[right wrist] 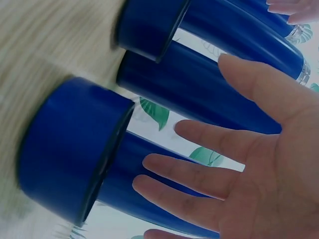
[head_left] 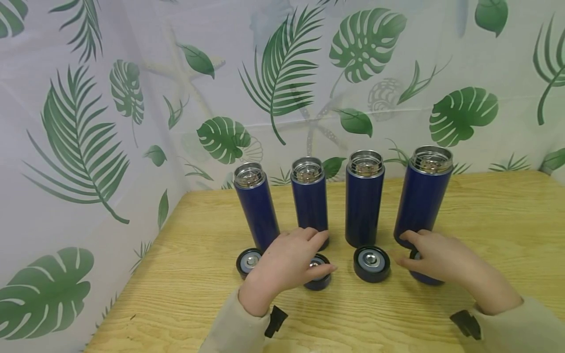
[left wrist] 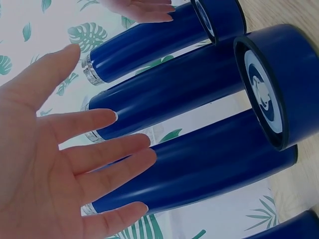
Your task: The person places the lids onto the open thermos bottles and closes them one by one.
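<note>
The left hand (head_left: 289, 262) and right hand (head_left: 443, 252) spread relaxed, parted fingers above four round navy lids (head_left: 372, 264), grasping nothing. The lids lie underside up before four upright, cylindrical navy bottles (head_left: 364, 206), gaps between them. Yellow wood tabletop (head_left: 176, 289) stretches left and right. The bottles' silver mouths are uncapped; their contents are indistinct.

- Here the yellowish desk (head_left: 176, 274) is streaked with wavy grain, a dark speck (head_left: 132, 317) carried near its left edge.
- Behind it, a whitish backdrop (head_left: 207, 19) is covered in green leaf prints (head_left: 280, 78).
- Faint starfish (head_left: 180, 72) and shells (head_left: 383, 99) are spotted too!
</note>
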Demonstrator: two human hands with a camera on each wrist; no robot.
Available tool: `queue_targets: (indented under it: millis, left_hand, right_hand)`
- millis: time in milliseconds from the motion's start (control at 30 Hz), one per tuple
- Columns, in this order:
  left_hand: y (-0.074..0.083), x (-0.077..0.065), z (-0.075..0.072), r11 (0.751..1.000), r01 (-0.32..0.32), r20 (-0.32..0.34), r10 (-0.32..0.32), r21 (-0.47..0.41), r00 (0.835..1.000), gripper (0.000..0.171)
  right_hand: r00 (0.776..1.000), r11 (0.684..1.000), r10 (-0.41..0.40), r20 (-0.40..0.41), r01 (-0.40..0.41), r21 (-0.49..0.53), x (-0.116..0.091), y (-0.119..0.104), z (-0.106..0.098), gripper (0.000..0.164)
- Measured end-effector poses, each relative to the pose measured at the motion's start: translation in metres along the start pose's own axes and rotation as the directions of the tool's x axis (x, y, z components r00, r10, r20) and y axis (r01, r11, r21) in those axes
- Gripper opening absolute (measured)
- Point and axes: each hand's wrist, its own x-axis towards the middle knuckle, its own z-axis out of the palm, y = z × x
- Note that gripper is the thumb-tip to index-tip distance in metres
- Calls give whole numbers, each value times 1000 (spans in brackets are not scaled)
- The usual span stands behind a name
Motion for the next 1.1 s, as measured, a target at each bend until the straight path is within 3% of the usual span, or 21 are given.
queue_targets:
  millis: [400, 1100]
  left_hand:
    - [0, 0, 2, 999, -41, 19, 40, 15, 999, 62]
    - [2, 2, 7, 997, -74, 1, 74, 33, 997, 61]
  right_hand:
    - [990, 996, 89, 111, -88, -18, 3, 11, 5, 64]
    - [975, 994, 95, 201, -104, 32, 3, 27, 11, 70]
